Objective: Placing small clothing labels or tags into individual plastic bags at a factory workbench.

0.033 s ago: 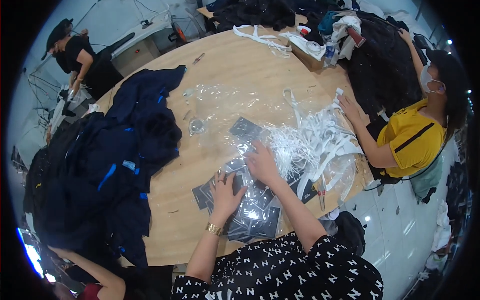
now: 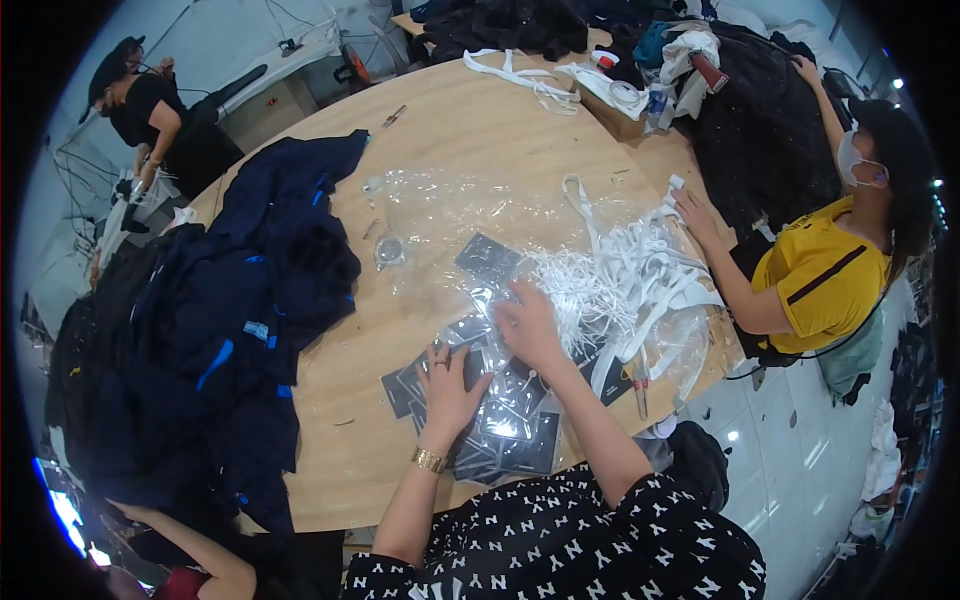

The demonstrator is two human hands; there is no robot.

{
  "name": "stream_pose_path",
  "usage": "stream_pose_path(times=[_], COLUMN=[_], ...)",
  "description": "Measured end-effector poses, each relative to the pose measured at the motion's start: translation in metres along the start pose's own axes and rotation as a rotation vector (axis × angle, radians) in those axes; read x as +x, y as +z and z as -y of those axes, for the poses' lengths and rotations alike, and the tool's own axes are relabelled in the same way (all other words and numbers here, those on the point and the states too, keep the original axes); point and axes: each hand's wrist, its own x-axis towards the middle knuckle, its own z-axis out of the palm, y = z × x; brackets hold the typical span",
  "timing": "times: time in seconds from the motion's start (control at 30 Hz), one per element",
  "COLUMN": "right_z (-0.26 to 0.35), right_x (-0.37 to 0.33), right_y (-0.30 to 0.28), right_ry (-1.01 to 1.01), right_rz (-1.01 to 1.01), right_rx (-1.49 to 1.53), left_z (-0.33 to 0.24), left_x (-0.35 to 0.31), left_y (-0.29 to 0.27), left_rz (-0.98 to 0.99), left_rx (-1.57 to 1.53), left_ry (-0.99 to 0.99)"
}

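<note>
My left hand [image 2: 452, 388] rests with its fingers spread on a loose heap of flat black cards [image 2: 530, 445], some under shiny clear plastic. Just ahead and to the right, my right hand [image 2: 528, 328] is over the plastic, fingers bent but apart, with nothing visible in them. Beyond its fingertips lies a dark grey card [image 2: 486, 256]. A tangled bundle of thin white strings [image 2: 572, 300] sits against the right hand's far side and runs into a pile of flat white straps [image 2: 655, 258]. What lies under both palms is hidden.
Dark blue garments [image 2: 245, 300] cover the table's left side. Clear plastic sheeting [image 2: 440, 195] lies ahead, and small snips [image 2: 643, 385] at right. A co-worker in yellow [image 2: 825, 260] rests a hand by the straps. A cardboard box [image 2: 612, 112] stands at the far edge.
The whole view has shifted very slightly. My hands and the cards look the same.
</note>
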Motion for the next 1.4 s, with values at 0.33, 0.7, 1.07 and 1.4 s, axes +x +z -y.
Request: stream_pose_path(times=[0.33,0.7,1.07,1.4], right_z=[-0.056,-0.038,0.073,0.051], right_x=[0.017,0.001,-0.022,-0.027], right_y=[-0.043,-0.055,-0.074,-0.067], right_ry=[0.158,0.079,0.141,0.275], right_rz=[-0.117,-0.233,0.501,0.527], right_rx=[-0.169,-0.049,0.546,0.916], left_z=[-0.026,-0.019,-0.026,-0.018], left_x=[-0.011,-0.036,-0.033,-0.052], left_y=[-0.014,-0.036,-0.018,-0.016], left_rz=[-0.338,-0.490,-0.105,-0.329], left_rx=[0.008,-0.398,-1.482,-1.145], left_ry=[0.122,-0.079,-0.002,-0.032])
